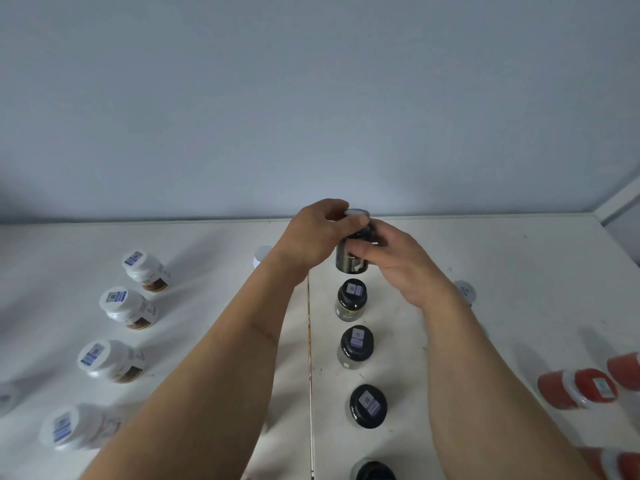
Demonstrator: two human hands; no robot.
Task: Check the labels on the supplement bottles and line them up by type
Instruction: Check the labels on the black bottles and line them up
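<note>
Gripping a dark, round bottle [351,259] between them, both hands meet near the far edge of the white table [519,271]: the left hand [313,237] curls its fingers round the cap end, the right hand [391,261] pinches the glossy body from the other side. Below the hands, toward the person, four more black-capped bottles [356,341] stand in a straight file, each smooth lid bearing a small square sticker. Left of the left forearm stands a row of white plastic bottles [117,306] with brown label bands. Right of the right forearm, red bottles [585,388] are blurred at the table's edge. A thin seam [309,341] splits the matte tabletop; a plain pale wall [311,98] rises behind.
</note>
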